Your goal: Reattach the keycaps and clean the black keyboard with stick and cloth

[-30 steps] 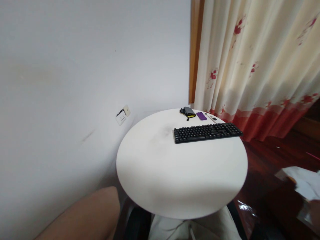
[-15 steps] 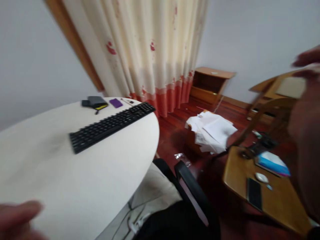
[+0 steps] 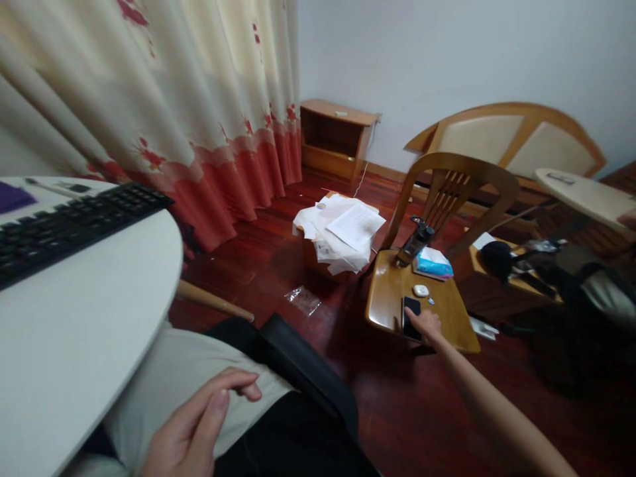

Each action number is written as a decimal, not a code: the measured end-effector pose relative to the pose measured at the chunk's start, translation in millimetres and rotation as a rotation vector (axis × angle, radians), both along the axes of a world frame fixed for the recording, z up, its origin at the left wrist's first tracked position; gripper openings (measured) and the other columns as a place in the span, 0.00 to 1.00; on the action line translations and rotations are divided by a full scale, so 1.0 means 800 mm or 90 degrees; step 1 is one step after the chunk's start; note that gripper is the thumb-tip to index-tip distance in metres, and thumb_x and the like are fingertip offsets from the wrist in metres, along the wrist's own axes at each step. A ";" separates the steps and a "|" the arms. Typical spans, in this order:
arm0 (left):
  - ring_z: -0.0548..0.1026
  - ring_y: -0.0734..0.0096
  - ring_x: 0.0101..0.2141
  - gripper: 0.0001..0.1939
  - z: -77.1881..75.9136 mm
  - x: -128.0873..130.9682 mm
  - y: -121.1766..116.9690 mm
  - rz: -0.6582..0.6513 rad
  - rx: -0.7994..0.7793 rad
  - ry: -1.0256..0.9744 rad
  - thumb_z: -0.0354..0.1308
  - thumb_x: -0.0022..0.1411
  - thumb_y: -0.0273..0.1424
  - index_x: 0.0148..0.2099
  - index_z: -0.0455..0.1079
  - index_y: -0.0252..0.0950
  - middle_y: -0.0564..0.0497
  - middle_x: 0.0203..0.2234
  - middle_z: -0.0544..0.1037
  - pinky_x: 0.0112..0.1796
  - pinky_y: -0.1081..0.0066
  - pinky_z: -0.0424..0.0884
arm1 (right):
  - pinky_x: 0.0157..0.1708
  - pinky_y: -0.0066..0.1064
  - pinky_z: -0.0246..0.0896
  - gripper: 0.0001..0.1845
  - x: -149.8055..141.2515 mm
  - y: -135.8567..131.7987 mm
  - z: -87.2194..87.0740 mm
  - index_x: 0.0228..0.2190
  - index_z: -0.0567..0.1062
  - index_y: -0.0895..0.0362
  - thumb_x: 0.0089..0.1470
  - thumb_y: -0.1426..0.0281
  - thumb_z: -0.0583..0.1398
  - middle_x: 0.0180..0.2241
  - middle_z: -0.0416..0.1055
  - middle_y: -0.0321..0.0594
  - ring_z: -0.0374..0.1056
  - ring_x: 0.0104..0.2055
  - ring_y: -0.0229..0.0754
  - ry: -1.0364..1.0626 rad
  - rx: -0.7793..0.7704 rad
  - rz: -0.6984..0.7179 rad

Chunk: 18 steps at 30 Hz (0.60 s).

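Observation:
My right hand [image 3: 427,324] reaches down to the wooden chair [image 3: 385,291] on the right. It is on a black smartphone [image 3: 411,311] lying on the seat, its thumb across the screen and the other fingers largely hidden. On the same seat are a small white rounded case [image 3: 421,291], a blue tissue pack [image 3: 433,265] and a dark bottle [image 3: 415,242]. My left hand [image 3: 199,424] hovers over my lap, loosely curved with nothing in it, the thumb apart from the fingers.
A white round table [image 3: 99,305] with a black keyboard [image 3: 84,225] is at left. My seat's black armrest [image 3: 308,371] lies between me and the wooden chair. Papers [image 3: 342,232] heap on a box; a clear plastic wrapper [image 3: 303,300] lies on the floor.
The view has swung right and down, toward the wooden chair. My right hand has come down from the upper right onto the smartphone. My left hand has moved from above the table to my lap.

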<state>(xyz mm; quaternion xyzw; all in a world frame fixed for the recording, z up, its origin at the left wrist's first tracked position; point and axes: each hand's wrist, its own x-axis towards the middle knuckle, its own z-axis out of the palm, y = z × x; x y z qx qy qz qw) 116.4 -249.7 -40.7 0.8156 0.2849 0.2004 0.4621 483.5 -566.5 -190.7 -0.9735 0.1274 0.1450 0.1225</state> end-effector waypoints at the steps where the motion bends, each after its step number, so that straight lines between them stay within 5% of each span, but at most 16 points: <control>1: 0.78 0.61 0.38 0.20 0.002 0.006 -0.005 -0.023 0.003 -0.006 0.50 0.64 0.47 0.37 0.76 0.39 0.51 0.29 0.80 0.45 0.69 0.74 | 0.47 0.47 0.60 0.39 -0.006 0.001 -0.018 0.47 0.73 0.73 0.49 0.49 0.61 0.51 0.65 0.74 0.64 0.54 0.66 0.010 -0.009 -0.024; 7: 0.78 0.65 0.36 0.16 -0.004 0.024 -0.022 -0.081 0.001 -0.039 0.50 0.65 0.42 0.37 0.76 0.40 0.52 0.29 0.79 0.41 0.73 0.75 | 0.50 0.51 0.58 0.46 -0.005 0.008 -0.068 0.57 0.61 0.69 0.48 0.48 0.61 0.57 0.56 0.69 0.56 0.58 0.66 -0.007 -0.034 -0.093; 15: 0.78 0.65 0.33 0.17 -0.019 0.039 -0.028 -0.127 -0.036 -0.012 0.50 0.64 0.43 0.37 0.77 0.39 0.51 0.28 0.80 0.39 0.73 0.75 | 0.53 0.49 0.56 0.42 -0.002 -0.002 -0.080 0.54 0.63 0.63 0.45 0.50 0.63 0.58 0.58 0.64 0.55 0.60 0.64 -0.018 0.039 -0.045; 18: 0.78 0.65 0.34 0.17 -0.022 0.044 -0.030 -0.165 -0.027 -0.004 0.50 0.65 0.42 0.38 0.77 0.39 0.51 0.29 0.80 0.40 0.73 0.75 | 0.53 0.45 0.58 0.34 -0.001 -0.021 -0.077 0.47 0.70 0.64 0.46 0.53 0.65 0.54 0.64 0.63 0.59 0.59 0.62 0.013 0.095 -0.050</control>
